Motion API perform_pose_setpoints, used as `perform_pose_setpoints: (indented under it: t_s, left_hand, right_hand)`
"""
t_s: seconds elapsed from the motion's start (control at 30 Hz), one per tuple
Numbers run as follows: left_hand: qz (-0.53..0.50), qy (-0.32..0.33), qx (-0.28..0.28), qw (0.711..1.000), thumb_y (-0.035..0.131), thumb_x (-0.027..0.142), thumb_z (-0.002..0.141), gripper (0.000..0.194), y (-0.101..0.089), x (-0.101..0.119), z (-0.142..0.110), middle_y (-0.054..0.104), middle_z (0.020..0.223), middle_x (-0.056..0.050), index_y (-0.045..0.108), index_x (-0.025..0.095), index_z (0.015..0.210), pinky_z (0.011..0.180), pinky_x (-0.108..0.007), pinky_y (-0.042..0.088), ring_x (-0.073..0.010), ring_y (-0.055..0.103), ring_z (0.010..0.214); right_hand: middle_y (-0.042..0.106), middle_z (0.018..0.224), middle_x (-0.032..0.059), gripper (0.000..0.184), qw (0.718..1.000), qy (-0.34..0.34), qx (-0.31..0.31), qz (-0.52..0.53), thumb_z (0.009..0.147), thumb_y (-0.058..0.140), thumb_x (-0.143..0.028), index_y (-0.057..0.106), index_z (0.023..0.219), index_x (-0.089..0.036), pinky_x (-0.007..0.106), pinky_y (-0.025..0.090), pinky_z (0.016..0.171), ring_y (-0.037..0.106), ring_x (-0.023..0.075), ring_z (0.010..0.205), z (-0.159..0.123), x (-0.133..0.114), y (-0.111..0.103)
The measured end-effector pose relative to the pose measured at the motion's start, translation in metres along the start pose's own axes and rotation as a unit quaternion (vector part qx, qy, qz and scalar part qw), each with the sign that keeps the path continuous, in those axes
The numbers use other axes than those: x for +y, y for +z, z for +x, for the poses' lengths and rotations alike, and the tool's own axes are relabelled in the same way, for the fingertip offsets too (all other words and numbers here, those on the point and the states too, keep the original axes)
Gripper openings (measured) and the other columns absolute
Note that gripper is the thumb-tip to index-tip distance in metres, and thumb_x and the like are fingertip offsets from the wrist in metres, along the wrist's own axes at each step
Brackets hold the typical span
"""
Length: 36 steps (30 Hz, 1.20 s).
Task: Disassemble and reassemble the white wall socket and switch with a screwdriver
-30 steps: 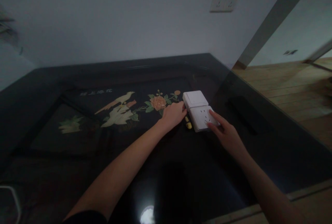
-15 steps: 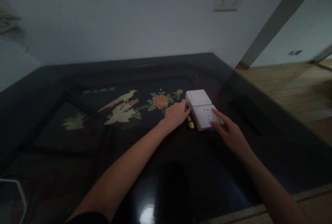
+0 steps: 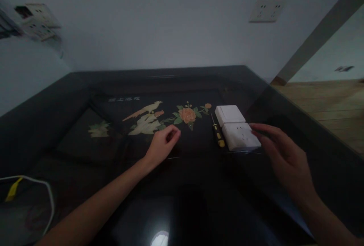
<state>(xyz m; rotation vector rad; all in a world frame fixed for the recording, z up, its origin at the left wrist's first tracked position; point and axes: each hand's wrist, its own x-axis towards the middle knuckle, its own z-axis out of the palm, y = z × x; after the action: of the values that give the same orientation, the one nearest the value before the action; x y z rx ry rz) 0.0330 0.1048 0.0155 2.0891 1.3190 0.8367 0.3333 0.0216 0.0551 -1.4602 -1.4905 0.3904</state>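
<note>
Two white wall-box units lie end to end on the glossy black tabletop (image 3: 182, 177). The nearer one is a socket (image 3: 240, 136) with slots in its face; the farther is a plain-faced white box (image 3: 230, 114). Along their left side rests a yellow-and-black screwdriver (image 3: 218, 136), its thin shaft pointing away. My right hand (image 3: 287, 158) is at the socket's right edge, fingers apart and gripping nothing; whether the fingertips touch it I cannot tell. Over the inlaid flower picture, my left hand (image 3: 163, 143) has curled fingers with thumb and forefinger together, and nothing shows in it.
A wall socket plate (image 3: 266, 11) is fixed above the table. At the upper left, more socket plates (image 3: 40, 20) with dark cables sit on the wall. A white cable (image 3: 48, 189) with a yellow tag (image 3: 13, 189) curves at the lower left.
My left hand has moved left, away from the boxes and screwdriver, which now shows whole. My right hand has let go of the socket's face and drawn right. The view has shifted left.
</note>
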Motion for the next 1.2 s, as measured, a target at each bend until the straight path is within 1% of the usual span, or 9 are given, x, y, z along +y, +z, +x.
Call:
perform_pose_setpoints:
  t_s: [0.07,0.1,0.17,0.3,0.4,0.5,0.67,1.0,1.2]
  left_hand:
    - [-0.002,0.008,0.003,1.0,0.04,0.032,0.096,0.027,-0.015,-0.013,-0.02,0.048,0.063,0.003,0.049,0.02,0.074,0.056,-0.023,0.038,-0.0126,0.047,0.058]
    - [-0.001,0.019,-0.003,1.0,0.039,0.032,0.096,0.029,-0.02,-0.017,-0.028,0.047,0.062,0.003,0.047,0.02,0.071,0.056,-0.024,0.038,-0.0127,0.046,0.058]
    - [-0.001,0.056,-0.034,0.998,0.039,0.03,0.095,0.03,-0.029,-0.024,-0.039,0.048,0.064,0.001,0.044,0.021,0.068,0.059,-0.025,0.038,-0.0136,0.047,0.06]
    - [-0.005,0.156,-0.142,0.977,0.047,0.028,0.089,0.027,-0.039,-0.023,-0.05,0.051,0.064,0.0,0.043,0.021,0.064,0.061,-0.028,0.037,-0.0151,0.046,0.063]
    - [-0.018,0.197,-0.202,0.959,0.049,0.025,0.087,0.024,-0.036,-0.015,-0.053,0.049,0.062,0.001,0.043,0.021,0.064,0.059,-0.028,0.034,-0.0146,0.044,0.06]
    - [-0.05,0.202,-0.241,0.948,0.048,0.025,0.087,0.026,-0.025,-0.006,-0.052,0.042,0.058,0.003,0.038,0.021,0.063,0.056,-0.026,0.032,-0.0126,0.04,0.056]
    - [-0.117,0.155,-0.26,0.946,0.04,0.026,0.091,0.031,-0.012,-0.005,-0.048,0.029,0.053,0.007,0.03,0.021,0.062,0.05,-0.023,0.027,-0.0089,0.032,0.048]
    - [-0.168,0.122,-0.301,0.931,0.048,0.021,0.081,0.029,-0.011,-0.012,-0.047,0.028,0.051,0.008,0.031,0.021,0.058,0.048,-0.023,0.023,-0.008,0.028,0.048]
    - [-0.171,0.105,-0.307,0.93,0.049,0.021,0.081,0.028,-0.011,-0.013,-0.045,0.029,0.051,0.008,0.034,0.02,0.058,0.05,-0.022,0.025,-0.0081,0.03,0.049]
  right_hand:
    - [0.071,0.11,0.006,0.024,0.995,-0.047,-0.079,0.048,0.098,0.049,-0.041,0.069,0.104,-0.03,0.041,0.052,0.096,0.066,0.024,0.107,0.002,-0.02,0.016]
    - [0.072,0.102,0.0065,0.026,0.985,-0.069,-0.144,0.072,0.099,0.047,-0.042,0.069,0.098,-0.028,0.039,0.053,0.091,0.067,0.0235,0.101,0.003,-0.027,0.029]
    - [0.07,0.089,0.0072,0.034,0.948,-0.093,-0.275,0.134,0.101,0.042,-0.043,0.066,0.088,-0.023,0.035,0.052,0.079,0.066,0.0215,0.088,0.003,-0.034,0.058]
    - [0.06,0.068,0.0022,0.048,0.909,-0.121,-0.366,0.157,0.101,0.039,-0.048,0.057,0.066,-0.02,0.028,0.045,0.065,0.058,0.0148,0.066,-0.003,-0.032,0.112]
    - [0.053,0.063,0.0002,0.051,0.884,-0.141,-0.413,0.168,0.101,0.039,-0.049,0.052,0.061,-0.02,0.027,0.042,0.062,0.053,0.0139,0.063,-0.011,-0.027,0.127]
    - [0.047,0.06,-0.0016,0.051,0.866,-0.147,-0.444,0.174,0.101,0.038,-0.049,0.044,0.059,-0.021,0.027,0.038,0.058,0.048,0.013,0.06,-0.017,-0.022,0.126]
    - [0.04,0.059,-0.0041,0.052,0.858,-0.133,-0.465,0.172,0.101,0.034,-0.054,0.037,0.06,-0.022,0.026,0.034,0.054,0.041,0.0112,0.055,-0.018,-0.014,0.125]
    - [0.041,0.06,-0.0045,0.045,0.844,-0.147,-0.491,0.16,0.1,0.04,-0.043,0.039,0.061,-0.022,0.027,0.033,0.056,0.041,0.0111,0.056,-0.016,-0.013,0.13]
    - [0.038,0.058,-0.0056,0.044,0.845,-0.143,-0.491,0.158,0.099,0.041,-0.042,0.037,0.061,-0.022,0.027,0.033,0.055,0.04,0.0109,0.056,-0.014,-0.012,0.131]
